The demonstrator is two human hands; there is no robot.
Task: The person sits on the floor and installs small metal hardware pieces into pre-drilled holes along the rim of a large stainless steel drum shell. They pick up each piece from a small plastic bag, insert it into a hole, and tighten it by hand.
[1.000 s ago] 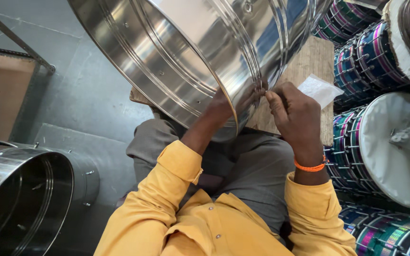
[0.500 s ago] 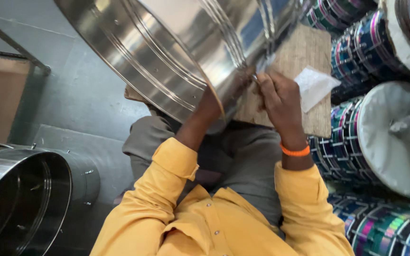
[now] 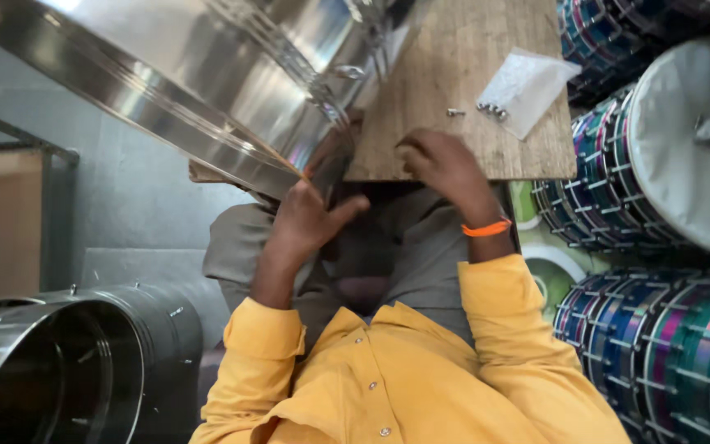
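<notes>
Steel drum shell (image 3: pixel 207 90) rests tilted against the wooden tabletop (image 3: pixel 462 107), left hand (image 3: pixel 306 222) bracing its rim with open fingers (right hand (image 3: pixel 441 164) curled shut, contents hidden).

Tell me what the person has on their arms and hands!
Both arms wear long yellow sleeves with loose cuffs, part of a buttoned yellow shirt. The right hand has an orange band at the wrist. The left hand is bare: no gloves, no rings showing.
</notes>
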